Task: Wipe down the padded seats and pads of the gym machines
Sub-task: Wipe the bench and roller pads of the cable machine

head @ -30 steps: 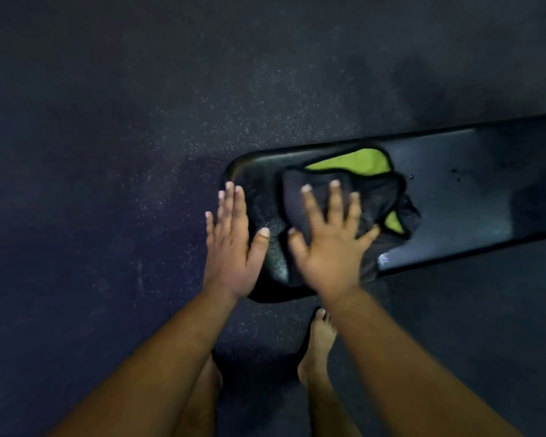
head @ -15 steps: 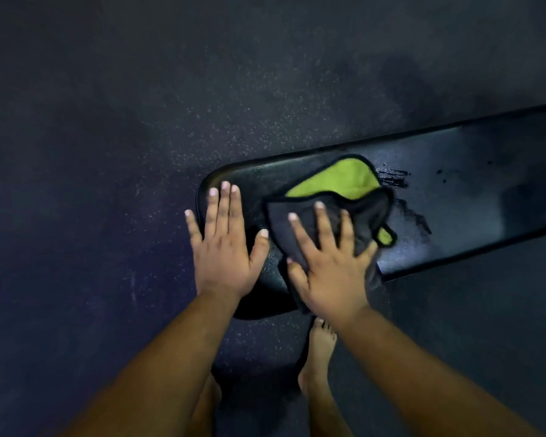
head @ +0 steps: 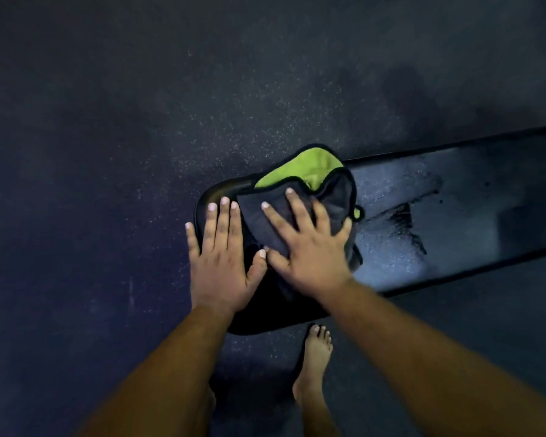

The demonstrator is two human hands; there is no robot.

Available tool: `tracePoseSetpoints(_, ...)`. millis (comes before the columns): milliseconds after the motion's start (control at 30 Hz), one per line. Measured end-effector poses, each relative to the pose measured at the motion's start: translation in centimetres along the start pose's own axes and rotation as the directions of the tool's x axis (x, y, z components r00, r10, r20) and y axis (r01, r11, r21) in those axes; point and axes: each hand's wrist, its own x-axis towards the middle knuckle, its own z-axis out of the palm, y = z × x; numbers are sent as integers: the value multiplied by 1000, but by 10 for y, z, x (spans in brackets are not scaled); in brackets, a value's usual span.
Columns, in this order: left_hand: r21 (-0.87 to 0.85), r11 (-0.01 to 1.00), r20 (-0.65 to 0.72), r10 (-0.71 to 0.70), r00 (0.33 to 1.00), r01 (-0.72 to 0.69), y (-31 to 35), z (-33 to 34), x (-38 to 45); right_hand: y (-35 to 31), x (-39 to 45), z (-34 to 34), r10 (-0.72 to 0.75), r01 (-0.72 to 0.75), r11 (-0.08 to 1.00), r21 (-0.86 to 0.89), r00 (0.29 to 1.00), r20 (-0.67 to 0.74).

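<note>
Bare-footed on dark rubber flooring (head: 108, 152) flecked with pale specks, a person leans over a black padded bench (head: 454, 216), one foot (head: 316, 357) planted just below the pad's near edge. Both forearms reach up from the bottom of the frame. The left hand (head: 221, 263) lies flat on the rounded end of the pad, fingers straight and close together, thumb angled out toward the other hand, gripping nothing. The right hand (head: 312, 244) is spread wide, palm down, fingers fanned and pressing a cloth (head: 297, 190) against the upholstery rather than curling round it. The two thumbs nearly meet.

The cloth is a soft, bunched microfibre rag, dark grey on the side under the hand, with a lime-green face folded up at its far edge and a dark bound hem; a small loop of green shows at its right side. It sits at the bench's rounded left end, reaching the far rim.

Smooth and slightly glossy, the vinyl pad runs lengthwise from that rounded end at centre frame out to the right edge, rising a little toward the far right. Damp streaks and a dull sheen mark its surface to the right of the cloth.
</note>
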Motion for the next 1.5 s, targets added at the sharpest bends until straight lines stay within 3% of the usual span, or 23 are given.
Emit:
tracePoseSetpoints(67,-13,1000,-23,8,1000,-9,-2,4,0,36,40,-8,-48,49,995,-92,999,9)
tracePoseSetpoints(167,9,1000,-40,9,999,-8,-4,10,-1,62,96,-20,190,-189,982,-20,979,69)
tracePoseSetpoints(233,1,1000,-37,10,999,-10,-3,7,-1,46,87,-19,264,-264,964,26,964,7)
tracePoseSetpoints(400,20,1000,4,10,1000,-11,4,0,0,1,-60,-3,122,-122,992,22,992,-3)
tracePoseSetpoints(533,16,1000,-25,21,999,-21,1,6,-1,26,1,-5,47,-50,994,-98,998,-37)
tracePoseSetpoints(633,1,999,-48,32,998,-32,0,9,0,32,62,-12,70,-71,996,-54,998,-4)
tracePoseSetpoints(833,-4,1000,10,18,1000,-17,3,-1,0,9,-52,9,-1,1,1000,16,1000,-20)
tracePoseSetpoints(900,-4,1000,9,11,1000,-11,2,1,-1,33,-65,11,-53,53,997,-57,999,4)
tracePoseSetpoints(967,-9,1000,-5,12,1000,-12,0,5,-1,70,-37,7,107,-108,990,-88,994,-17)
tracePoseSetpoints(1033,-19,1000,-24,12,1000,-13,-2,8,-1,94,10,-2,449,-446,891,85,893,-17)
tracePoseSetpoints(1100,-43,999,-28,8,1000,-9,-1,6,1,74,34,-9,595,-588,795,149,804,-5)
tracePoseSetpoints(1133,-72,997,-26,3,1000,-5,0,5,1,51,33,-7,558,-549,825,136,829,-36)
tracePoseSetpoints(1233,-221,975,-36,-2,999,-6,-1,-5,-4,-24,-9,8,229,-225,972,70,971,-72)
tracePoseSetpoints(1333,-308,950,4,57,998,-53,-14,-7,-16,-15,-1,5,38,-38,999,10,999,-11)
tracePoseSetpoints(1500,-508,859,-4,70,998,-62,-25,-11,-27,-35,71,-4,224,-223,974,44,974,-16)
